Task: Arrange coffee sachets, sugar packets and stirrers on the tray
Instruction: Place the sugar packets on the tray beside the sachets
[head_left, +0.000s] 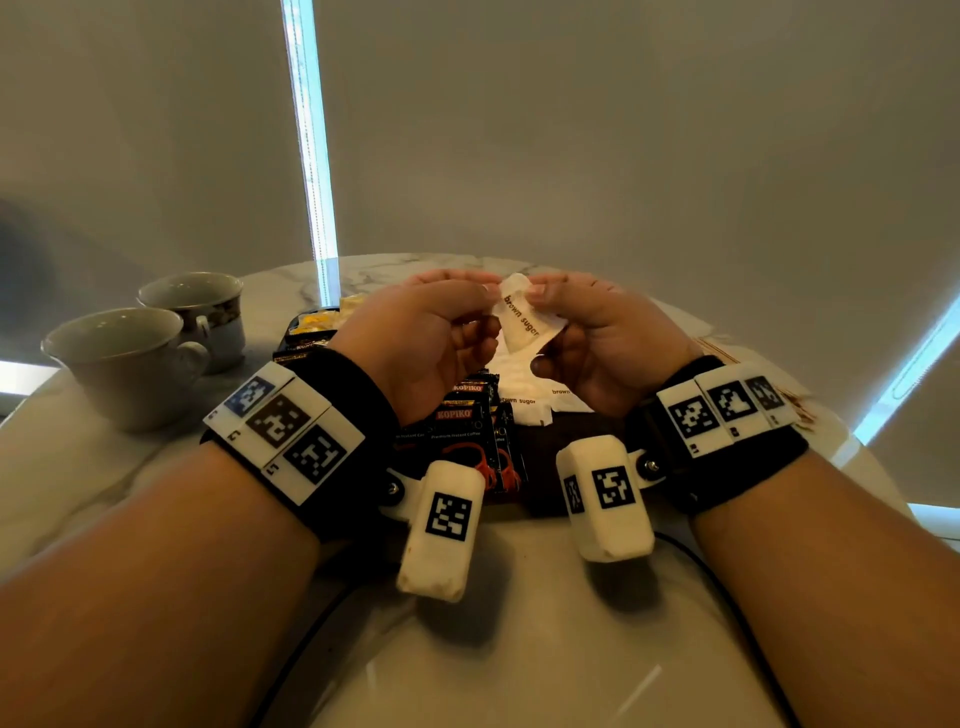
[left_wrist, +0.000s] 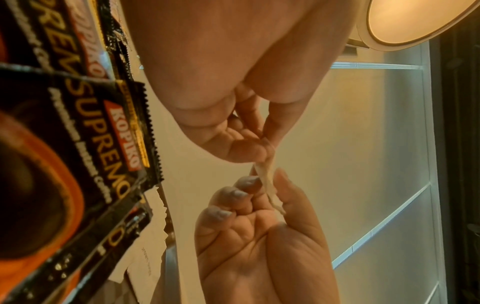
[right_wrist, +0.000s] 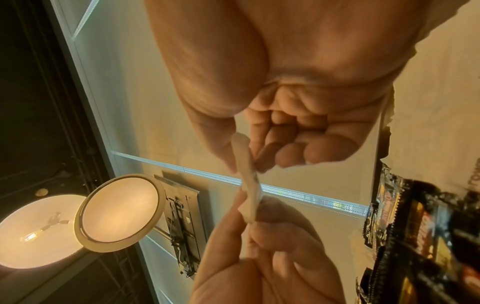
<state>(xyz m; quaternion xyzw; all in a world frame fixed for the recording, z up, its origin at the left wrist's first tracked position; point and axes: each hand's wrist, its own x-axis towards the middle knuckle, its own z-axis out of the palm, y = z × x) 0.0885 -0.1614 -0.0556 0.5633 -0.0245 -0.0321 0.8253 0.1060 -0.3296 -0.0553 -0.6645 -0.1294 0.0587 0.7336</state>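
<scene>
Paper of the brown sugar packet was pinched at both ends, my left hand and right hand holding it above the tray's far edge. I judged that pulling apart could tear it, spilling sugar over the coffee sachets below.

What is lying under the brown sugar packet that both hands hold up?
Under the brown sugar packet lie more white sugar packets and black Kopiko sachets. The hands cover the rest.
</scene>
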